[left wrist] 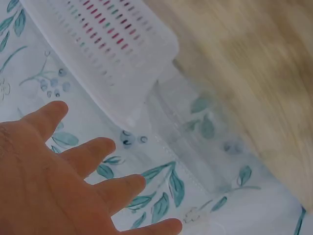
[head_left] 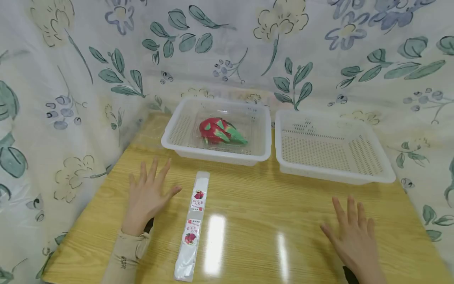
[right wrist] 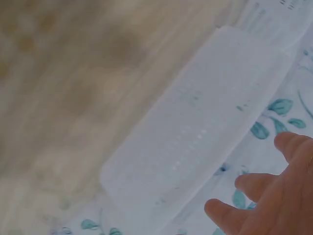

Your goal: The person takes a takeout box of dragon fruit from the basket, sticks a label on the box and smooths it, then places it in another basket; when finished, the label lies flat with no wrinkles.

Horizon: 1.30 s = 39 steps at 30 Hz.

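Two white slotted baskets sat side by side at the far edge of the wooden table [head_left: 269, 221]. The left basket [head_left: 179, 148] held one clear plastic clamshell [head_left: 248, 118] with one red-and-green dragon fruit [head_left: 220, 131] inside; the right basket [head_left: 369, 175], just beside the left basket, held nothing visible. One long sticker strip [head_left: 193, 225] with two fruit labels lay on the table just in front of the left basket, lengthwise toward the person. Left hand [head_left: 147, 199] was flat over the table just left of the strip, fingers spread apart, gripping nothing; not touching the strip. Right hand [head_left: 354, 236] was well to the right of the strip, in front of the right basket, fingers straight and apart, also holding nothing. Head view alone showed fruit, strip and both hands. Left wrist view showed only spread fingers [left wrist: 88, 154], a basket corner with red showing through the slots, and floral cloth [left wrist: 161, 191]. Right wrist view was blurred: fingertips [right wrist: 249, 186], a basket's outer wall, table grain.
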Available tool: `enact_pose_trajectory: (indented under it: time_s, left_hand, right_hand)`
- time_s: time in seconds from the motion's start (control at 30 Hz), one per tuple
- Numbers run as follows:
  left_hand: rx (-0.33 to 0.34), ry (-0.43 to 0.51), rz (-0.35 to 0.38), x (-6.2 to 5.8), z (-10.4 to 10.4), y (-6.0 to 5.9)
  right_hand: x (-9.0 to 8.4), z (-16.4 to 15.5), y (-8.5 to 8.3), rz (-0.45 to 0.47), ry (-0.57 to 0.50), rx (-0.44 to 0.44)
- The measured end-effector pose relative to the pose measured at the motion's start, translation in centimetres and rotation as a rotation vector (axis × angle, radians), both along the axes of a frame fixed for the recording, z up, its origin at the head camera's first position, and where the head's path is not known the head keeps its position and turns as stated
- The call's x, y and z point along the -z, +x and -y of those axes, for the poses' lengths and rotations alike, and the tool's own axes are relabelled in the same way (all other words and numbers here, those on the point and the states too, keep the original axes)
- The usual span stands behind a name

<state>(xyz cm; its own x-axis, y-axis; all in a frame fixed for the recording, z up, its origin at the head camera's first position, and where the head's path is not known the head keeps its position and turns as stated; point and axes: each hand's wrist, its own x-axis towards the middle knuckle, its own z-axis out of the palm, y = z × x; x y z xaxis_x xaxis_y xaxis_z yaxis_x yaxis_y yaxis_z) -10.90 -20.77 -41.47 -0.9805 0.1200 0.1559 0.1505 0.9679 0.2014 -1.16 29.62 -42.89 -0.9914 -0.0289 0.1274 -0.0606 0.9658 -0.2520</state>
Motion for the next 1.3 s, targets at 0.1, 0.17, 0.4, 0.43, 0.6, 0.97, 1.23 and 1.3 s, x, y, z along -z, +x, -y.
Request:
enact_pose_trajectory:
  time_s: [0.1, 0.17, 0.4, 0.43, 0.6, 0.97, 1.23, 1.3]
  left_hand:
    - [0.011, 0.014, 0.032, -0.5, -0.4, -1.0]
    - [0.027, 0.031, 0.052, -0.8, -0.8, -1.8]
    - [0.062, 0.079, 0.065, -0.9, -2.2, -4.1]
    - [0.063, 0.094, 0.070, -0.8, -2.4, -4.4]
    - [0.064, 0.198, 0.096, -0.4, -3.6, -5.7]
    - [-0.033, 0.381, 0.013, 0.6, -6.2, -7.8]
    - [-0.087, 0.420, 0.036, 0.7, -7.2, -7.8]
    - [-0.089, 0.430, 0.041, 0.7, -7.2, -7.8]
  right_hand:
    - [-1.0, 1.0, -1.5, -0.013, -0.013, -0.027]
    - [-1.7, 1.7, -2.6, -0.029, -0.013, -0.054]
    - [-3.8, 4.4, -6.5, -0.022, -0.034, -0.133]
    - [-4.0, 4.8, -7.0, -0.022, -0.038, -0.144]
    - [-4.8, 6.8, -8.7, -0.024, -0.040, -0.208]
    - [-6.1, 11.5, -14.4, 0.015, -0.140, -0.292]
    - [-7.2, 15.2, -18.3, 0.100, -0.247, -0.356]
    - [-7.3, 16.0, -19.6, 0.134, -0.278, -0.371]
